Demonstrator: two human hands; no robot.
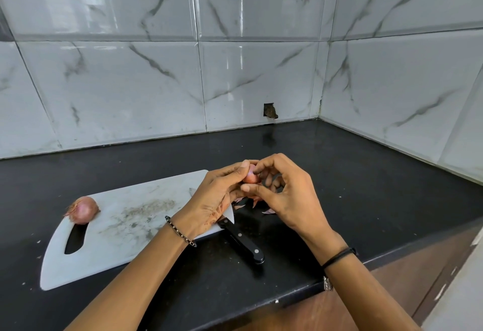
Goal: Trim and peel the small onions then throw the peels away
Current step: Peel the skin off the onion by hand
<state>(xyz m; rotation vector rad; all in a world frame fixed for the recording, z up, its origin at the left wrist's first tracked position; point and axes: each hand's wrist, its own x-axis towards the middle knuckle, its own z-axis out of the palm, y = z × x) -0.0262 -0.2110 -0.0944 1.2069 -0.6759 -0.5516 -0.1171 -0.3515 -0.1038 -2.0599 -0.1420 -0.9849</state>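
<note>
Peeling in progress over the black counter [339, 200], just right of the cutting board [125, 229]. Pinched between thumb and curled fingers of the left hand [217, 200]: one small onion [251, 178]. Likewise curled round it, the right hand [285, 195], fingertips picking at the skin. Recommend steadying with the left and stripping skin from a trimmed end in whole sheets, without gouging the flesh. Beneath, loose peels [269, 211] not yet binned. Also noted: second onion [82, 210], unpeeled, at the board's left end; knife [243, 242] idle, its blade partly under the left wrist.
</note>
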